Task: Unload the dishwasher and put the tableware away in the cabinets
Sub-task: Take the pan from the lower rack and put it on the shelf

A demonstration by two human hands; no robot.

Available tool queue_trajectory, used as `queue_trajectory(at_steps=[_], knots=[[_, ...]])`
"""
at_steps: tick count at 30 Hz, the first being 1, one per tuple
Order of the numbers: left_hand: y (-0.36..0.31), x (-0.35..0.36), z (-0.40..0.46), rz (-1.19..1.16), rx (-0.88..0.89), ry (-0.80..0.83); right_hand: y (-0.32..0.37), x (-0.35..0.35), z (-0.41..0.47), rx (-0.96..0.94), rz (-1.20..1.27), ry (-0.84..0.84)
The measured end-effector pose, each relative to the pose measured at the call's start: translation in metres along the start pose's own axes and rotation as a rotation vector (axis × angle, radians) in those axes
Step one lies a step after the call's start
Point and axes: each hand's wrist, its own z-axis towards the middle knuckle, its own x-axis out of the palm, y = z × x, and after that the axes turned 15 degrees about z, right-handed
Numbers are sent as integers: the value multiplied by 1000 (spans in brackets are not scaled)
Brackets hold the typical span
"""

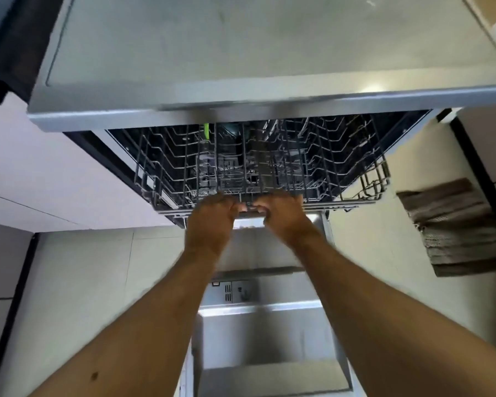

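- Both hands, left hand (pixel 212 209) & right hand (pixel 281 207), fingers curled round front bar of rack (pixel 341 173).
- Slide it level, evenly; rack looks nearly empty.
- Mind open door (pixel 269 325) below.

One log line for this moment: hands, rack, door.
left hand: grips rack front | right hand: grips rack front | rack: looks empty | door: open

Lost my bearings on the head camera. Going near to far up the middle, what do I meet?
Open dishwasher door → detergent dispenser → left hand and right hand gripping the front rail of the wire rack → green item at the rack's back → countertop.
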Motion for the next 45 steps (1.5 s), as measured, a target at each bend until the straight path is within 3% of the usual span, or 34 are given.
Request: queue_trajectory(at_steps=[17,21,25,29,31,33,36,38,41,45], knots=[[8,32,111,-268,-164,-234,-4,-29,104,-103,-7,-104],[8,32,104,-211,-87,-302,-15,-20,98,-248,-149,-160],[6,53,68,-88,-46,-502,-48,-4,70,-441,-357,-435],[1,99,23,-70,-46,-470,-90,28,35,-511,-491,-290],[1,117,21,-30,7,-412,-97,39,40,-442,-477,-132],[1,135,27,-13,21,-344,-102,49,56,-231,-410,54],[1,155,29,-37,2,-260,-118,65,96,90,-315,86],[4,167,24,-39,13,-234,-136,76,120,198,-333,148],[15,184,12,-29,24,-206,-154,92,140,225,-421,238],[27,199,-6,15,99,-234,-163,105,151,157,-491,177]])
